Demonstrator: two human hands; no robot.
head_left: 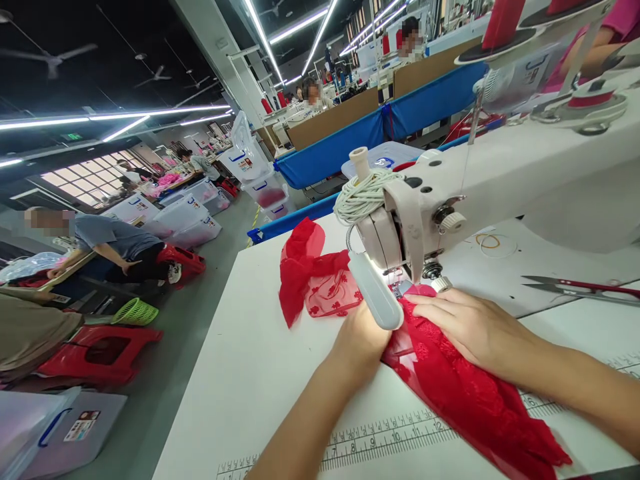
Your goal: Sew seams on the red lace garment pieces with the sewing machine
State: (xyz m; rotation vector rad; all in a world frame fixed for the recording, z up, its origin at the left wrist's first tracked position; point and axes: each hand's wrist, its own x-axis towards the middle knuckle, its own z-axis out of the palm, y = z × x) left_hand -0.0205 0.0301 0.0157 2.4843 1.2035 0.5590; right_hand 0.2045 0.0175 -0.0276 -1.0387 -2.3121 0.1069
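White worktop filling the lower middle, its left edge slanting down past floor and red stools; black printed ruler scale running along its near side. White sewing machine standing across the right half, arm reaching leftward, its head hanging over the fabric's middle. Red lace-and-mesh fabric lying under and around the machine head: one bunched length trailing from the needle area toward the near edge at right, another part spreading beyond the head toward the far left corner, sheer there, with small flower motifs showing.

Right hand resting palm down on the fabric just right of the needle area, fingers extending together and pressing the lace. Left hand touching the fabric on the other side; its fingers are hiding behind the lamp, so cannot tell whether they are gripping or lying flat.

Red-handled metal scissors lying by the right edge, beyond the right forearm, blades pointing left. Pale green coiled cord hanging around the front of the machine head. Grey oblong lamp sitting below it, shining toward the needle area. Thin yellow ring lying behind the machine head, near the far side of the scissors.
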